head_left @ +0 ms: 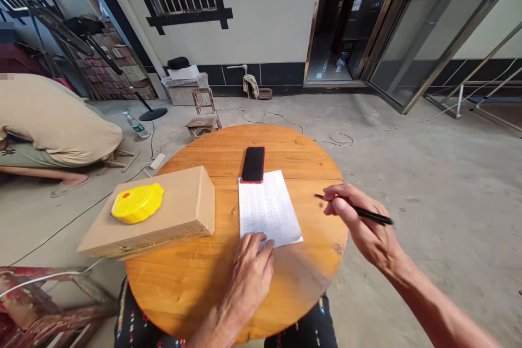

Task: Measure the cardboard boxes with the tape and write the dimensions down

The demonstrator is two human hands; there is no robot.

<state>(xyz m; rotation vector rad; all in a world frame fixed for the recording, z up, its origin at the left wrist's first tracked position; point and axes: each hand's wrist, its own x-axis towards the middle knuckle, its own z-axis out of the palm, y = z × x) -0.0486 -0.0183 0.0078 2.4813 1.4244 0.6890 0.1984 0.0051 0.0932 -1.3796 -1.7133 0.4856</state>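
Observation:
A white sheet of paper (267, 212) covered in small rows of marks lies on the round wooden table (302, 155). My left hand (250, 266) rests at the near edge of the sheet, fingers laid down on it and the table. Pinched in my right hand (361, 223) is a black pen (373, 216), its tip pointing left, to the right of the paper and apart from it. A black phone with a red edge (253, 164) sits at the sheet's far end, overlapping its top edge.
A cardboard box (175, 201) bearing a yellow plastic object (138, 204) stands on the table's left side. Beyond are a small wooden chair (204, 114), a water bottle (136, 124) and cables on the floor. Another person (57, 119) sits bent over at left.

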